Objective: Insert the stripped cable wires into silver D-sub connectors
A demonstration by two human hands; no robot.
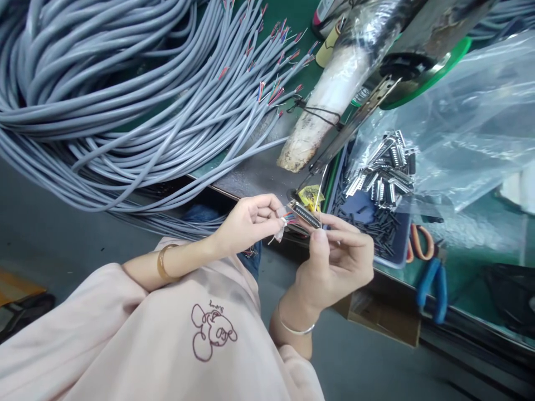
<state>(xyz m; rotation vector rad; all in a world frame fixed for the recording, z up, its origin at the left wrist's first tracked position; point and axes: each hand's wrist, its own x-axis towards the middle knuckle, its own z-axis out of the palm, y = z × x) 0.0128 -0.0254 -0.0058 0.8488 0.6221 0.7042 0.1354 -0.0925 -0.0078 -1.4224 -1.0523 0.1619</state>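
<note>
My left hand (pixel 259 221) pinches a bundle of thin coloured wires (pixel 289 218) at a stripped cable end, with some white strands hanging below. Between the thumb and fingers of my right hand (pixel 334 256) is a D-sub connector (pixel 305 214), a metal shell with a long dark pin row. The wires reach the connector's left end; whether any are joined to it I cannot tell. Just behind the connector sits a small yellow piece (pixel 310 196), under the tip of an upright metal tool (pixel 355 122) with a thin wire.
Thick grey cables (pixel 125 111) with stripped ends cover the left of the bench. A blue tray (pixel 403 239) holds several connectors (pixel 387 167) and black tubes (pixel 376 231). Blue-handled cutters (pixel 434 284) and orange-handled scissors (pixel 422 242) lie at its right. A wrapped white pipe (pixel 321 106) overhangs the work area.
</note>
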